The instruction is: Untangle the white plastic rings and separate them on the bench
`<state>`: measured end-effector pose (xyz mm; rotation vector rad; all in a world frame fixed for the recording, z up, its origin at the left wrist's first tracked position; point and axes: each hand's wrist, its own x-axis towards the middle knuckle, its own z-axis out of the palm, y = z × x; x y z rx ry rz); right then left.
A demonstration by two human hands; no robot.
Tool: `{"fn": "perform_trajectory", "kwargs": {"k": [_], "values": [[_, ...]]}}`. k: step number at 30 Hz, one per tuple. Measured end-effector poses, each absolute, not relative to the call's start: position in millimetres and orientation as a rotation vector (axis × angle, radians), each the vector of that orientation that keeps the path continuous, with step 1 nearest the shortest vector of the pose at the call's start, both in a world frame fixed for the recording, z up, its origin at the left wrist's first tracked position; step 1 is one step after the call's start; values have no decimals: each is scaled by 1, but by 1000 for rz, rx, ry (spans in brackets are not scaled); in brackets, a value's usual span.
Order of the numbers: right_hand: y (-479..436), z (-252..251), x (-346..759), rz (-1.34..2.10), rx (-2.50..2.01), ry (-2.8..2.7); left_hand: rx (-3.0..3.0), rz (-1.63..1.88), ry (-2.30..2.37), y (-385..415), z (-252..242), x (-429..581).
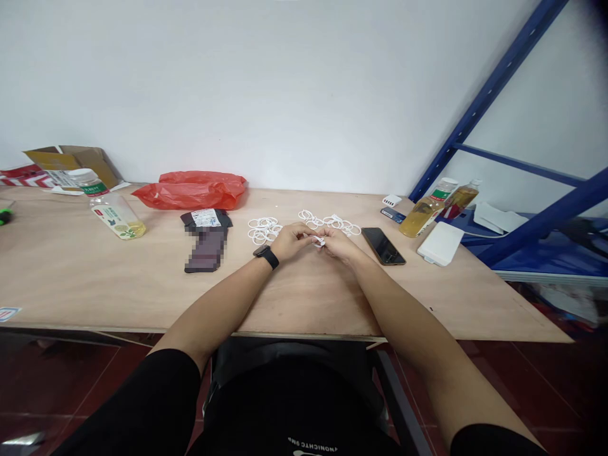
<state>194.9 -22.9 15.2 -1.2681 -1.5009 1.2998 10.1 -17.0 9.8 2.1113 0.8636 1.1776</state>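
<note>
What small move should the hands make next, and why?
Probably a slight fingertip adjustment of the small white piece: the left hand and right hand meet at it, while white rings lie on the table beyond.

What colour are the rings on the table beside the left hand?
The rings beside the left hand are white, seen best in the head view.
</note>
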Motion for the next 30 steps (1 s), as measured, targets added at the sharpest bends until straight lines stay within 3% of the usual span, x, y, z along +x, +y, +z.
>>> {"fn": "perform_trajectory", "kwargs": {"k": [9, 30], "values": [[-21, 14, 189, 1239, -1066, -1426, 1709, 1281, 1173, -3, -4, 3], [-19, 11, 188, 1128, -1040, -1422, 1709, 1236, 937, -8, 2, 5]]}}
